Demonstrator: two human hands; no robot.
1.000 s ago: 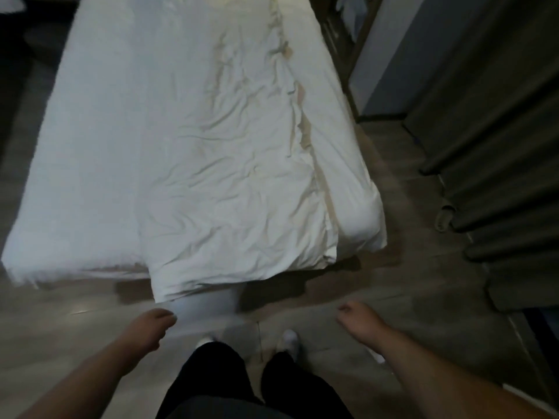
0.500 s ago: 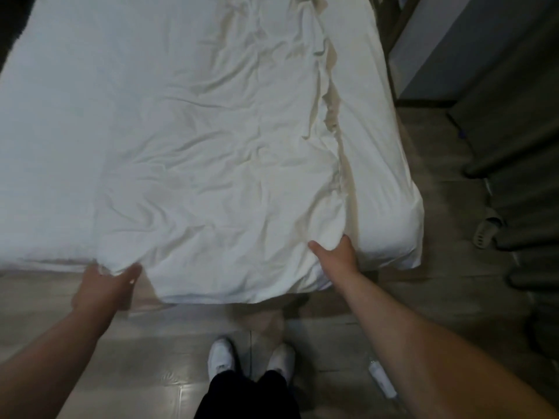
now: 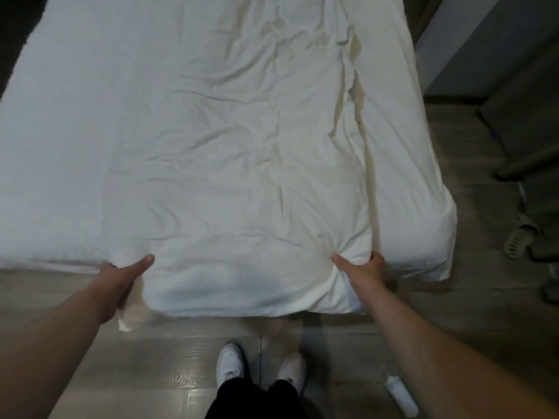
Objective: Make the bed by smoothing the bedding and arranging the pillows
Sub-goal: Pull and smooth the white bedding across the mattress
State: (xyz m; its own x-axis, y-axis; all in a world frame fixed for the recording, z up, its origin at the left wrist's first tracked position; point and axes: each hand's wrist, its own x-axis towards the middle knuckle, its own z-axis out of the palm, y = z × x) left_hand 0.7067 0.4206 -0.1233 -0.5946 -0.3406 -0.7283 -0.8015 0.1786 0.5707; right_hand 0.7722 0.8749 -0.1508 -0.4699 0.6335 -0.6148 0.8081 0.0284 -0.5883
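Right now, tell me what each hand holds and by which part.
Both grip the white duvet along its near end: left hand at its left corner, right hand at its right corner, thumbs on top.

Left hand (image 3: 121,278), right hand (image 3: 361,269): tight pinch grips.

The crumpled white fabric duvet (image 3: 242,176) runs off the top edge, so its far end is unseen. At its near left corner the left hand (image 3: 121,276) shows only a thumb, the rest buried under the cloth. At its near right corner the right hand (image 3: 363,267) has its fingertips sunk in a bunched fold. Below that corner lies a small white blurred cylinder (image 3: 400,396), perhaps a bottle.
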